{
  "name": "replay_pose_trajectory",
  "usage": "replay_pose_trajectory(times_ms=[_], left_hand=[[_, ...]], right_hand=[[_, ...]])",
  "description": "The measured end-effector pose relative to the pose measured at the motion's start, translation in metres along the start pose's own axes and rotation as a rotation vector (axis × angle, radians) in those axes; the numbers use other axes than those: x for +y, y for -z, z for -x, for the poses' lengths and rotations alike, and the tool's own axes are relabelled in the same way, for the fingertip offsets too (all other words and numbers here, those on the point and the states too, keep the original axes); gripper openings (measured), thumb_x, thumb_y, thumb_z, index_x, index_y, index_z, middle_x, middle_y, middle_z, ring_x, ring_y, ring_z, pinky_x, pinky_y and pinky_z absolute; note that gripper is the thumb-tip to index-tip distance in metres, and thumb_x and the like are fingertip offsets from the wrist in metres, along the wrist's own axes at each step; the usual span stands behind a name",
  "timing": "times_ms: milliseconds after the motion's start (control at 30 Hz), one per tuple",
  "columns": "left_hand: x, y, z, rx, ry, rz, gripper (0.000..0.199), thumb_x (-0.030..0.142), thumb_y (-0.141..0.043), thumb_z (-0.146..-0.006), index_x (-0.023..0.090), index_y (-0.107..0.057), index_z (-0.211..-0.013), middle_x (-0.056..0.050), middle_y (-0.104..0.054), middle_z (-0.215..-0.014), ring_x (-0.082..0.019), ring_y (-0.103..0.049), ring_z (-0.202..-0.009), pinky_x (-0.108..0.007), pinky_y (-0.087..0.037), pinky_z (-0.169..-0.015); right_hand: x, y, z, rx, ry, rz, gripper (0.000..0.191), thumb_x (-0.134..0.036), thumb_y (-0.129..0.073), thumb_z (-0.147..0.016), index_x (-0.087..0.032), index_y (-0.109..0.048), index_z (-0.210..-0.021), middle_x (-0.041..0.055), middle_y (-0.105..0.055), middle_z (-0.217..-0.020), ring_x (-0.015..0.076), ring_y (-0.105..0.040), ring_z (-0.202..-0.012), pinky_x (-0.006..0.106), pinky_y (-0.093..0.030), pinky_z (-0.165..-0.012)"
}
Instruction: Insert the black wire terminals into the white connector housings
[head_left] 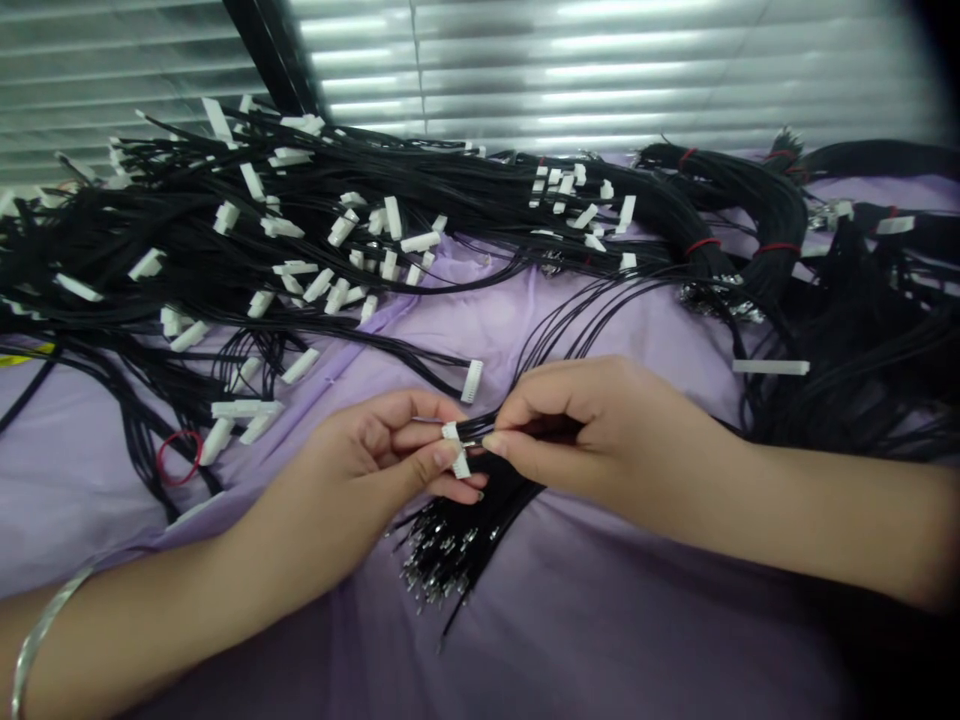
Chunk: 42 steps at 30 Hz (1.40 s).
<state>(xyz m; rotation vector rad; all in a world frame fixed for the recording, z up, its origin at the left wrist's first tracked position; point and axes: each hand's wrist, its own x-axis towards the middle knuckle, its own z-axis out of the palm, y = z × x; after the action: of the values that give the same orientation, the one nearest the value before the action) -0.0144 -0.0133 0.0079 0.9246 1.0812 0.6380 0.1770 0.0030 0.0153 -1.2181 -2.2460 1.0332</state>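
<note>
A small white connector (456, 452) is pinched between the thumb and fingers of my left hand (401, 450), with black wires running out of its right side. My right hand (570, 415) pinches a thin black wire (477, 442) whose metal tip is close to the connector's right face; whether the tip touches it I cannot tell. Under both hands lies a bundle of loose black wires (450, 535) with bare metal terminals fanned toward the front.
Behind my hands, a large pile of black cables (420, 170) with white connectors spreads over the purple cloth (600, 600). Red bands tie cable bundles (772, 210) at the right. A red band (180, 458) lies at left; blinds (562, 70) stand behind.
</note>
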Motion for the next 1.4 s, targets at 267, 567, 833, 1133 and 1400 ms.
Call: replay_pose_trajectory(times_ms=[267, 567, 833, 1133, 1400], left_hand=[[0.001, -0.001, 0.000, 0.004, -0.010, 0.026, 0.010, 0.012, -0.066, -0.081, 0.012, -0.062, -0.090, -0.002, -0.071, -0.073, -0.010, -0.068, -0.064, -0.015, -0.057, -0.064], [-0.006, 0.003, 0.001, 0.028, -0.046, 0.088, 0.016, 0.014, -0.073, -0.075, 0.017, -0.073, -0.091, -0.003, -0.075, -0.085, -0.013, -0.070, -0.068, -0.020, -0.060, -0.066], [-0.009, 0.004, 0.004, 0.016, -0.085, 0.153, 0.016, 0.012, -0.076, -0.073, 0.023, -0.077, -0.085, 0.000, -0.075, -0.078, -0.009, -0.070, -0.068, -0.012, -0.057, -0.066], [-0.006, 0.002, 0.005, -0.010, -0.099, 0.097, 0.014, 0.008, -0.074, -0.074, 0.021, -0.078, -0.076, 0.000, -0.075, -0.074, -0.008, -0.068, -0.064, -0.010, -0.056, -0.060], [-0.012, 0.005, 0.005, -0.042, -0.157, 0.051, 0.012, 0.010, -0.074, -0.074, 0.020, -0.078, -0.080, -0.001, -0.075, -0.076, -0.011, -0.070, -0.068, -0.014, -0.059, -0.065]], right_hand=[[0.001, -0.001, 0.002, 0.024, -0.017, -0.011, 0.014, -0.017, -0.058, -0.077, -0.020, -0.068, -0.068, -0.0048, -0.061, -0.062, 0.0048, -0.053, -0.054, 0.019, -0.037, -0.048], [0.000, 0.002, 0.001, 0.011, 0.022, -0.145, 0.016, -0.018, -0.059, -0.081, -0.019, -0.073, -0.074, -0.0036, -0.063, -0.066, 0.0050, -0.057, -0.058, 0.017, -0.040, -0.051], [-0.003, 0.002, 0.002, 0.034, 0.151, -0.172, 0.014, -0.018, -0.060, -0.085, -0.016, -0.072, -0.077, -0.0025, -0.066, -0.072, 0.0043, -0.060, -0.068, 0.014, -0.045, -0.062], [-0.001, 0.001, 0.005, 0.068, 0.236, -0.141, 0.015, -0.018, -0.059, -0.086, -0.014, -0.072, -0.080, -0.0018, -0.065, -0.072, 0.0030, -0.058, -0.067, 0.012, -0.045, -0.062], [-0.002, -0.003, 0.008, 0.099, 0.275, -0.081, 0.015, -0.017, -0.058, -0.087, -0.012, -0.071, -0.080, -0.0010, -0.063, -0.071, 0.0025, -0.056, -0.065, 0.011, -0.044, -0.061]])
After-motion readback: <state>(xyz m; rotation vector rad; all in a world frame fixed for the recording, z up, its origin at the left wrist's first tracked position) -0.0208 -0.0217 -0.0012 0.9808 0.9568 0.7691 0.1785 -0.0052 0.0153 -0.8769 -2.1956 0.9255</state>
